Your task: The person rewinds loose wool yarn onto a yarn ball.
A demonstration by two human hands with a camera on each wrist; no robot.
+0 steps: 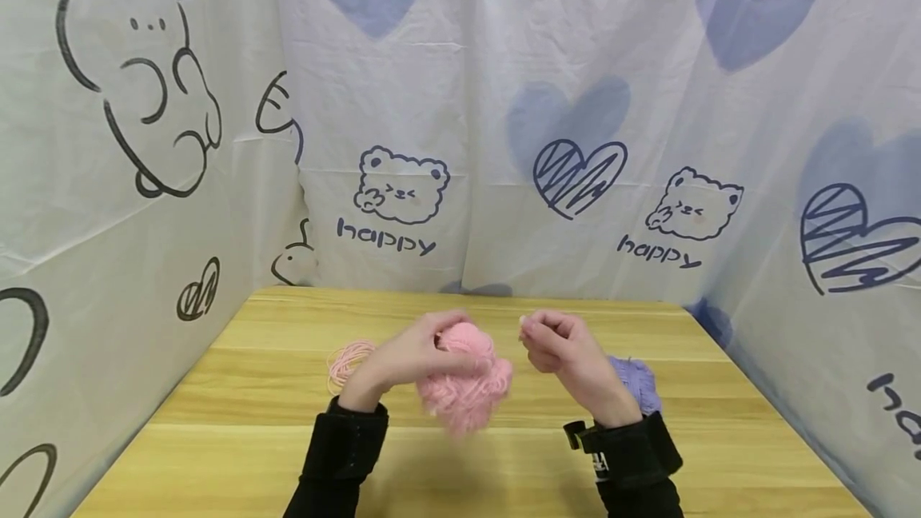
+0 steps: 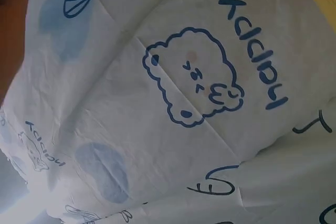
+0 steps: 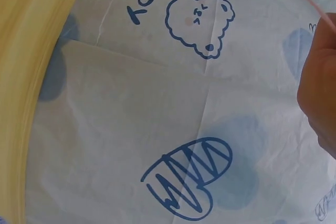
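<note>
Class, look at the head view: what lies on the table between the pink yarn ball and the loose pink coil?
Only the left hand gripping the pink yarn ball; beyond it, bare table up to the pink coil, in the head view.

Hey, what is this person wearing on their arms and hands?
Both forearms are in black long sleeves. The left hand and right hand are bare, without gloves. A black strap with a buckle and a small white marking wraps the right wrist.
</note>
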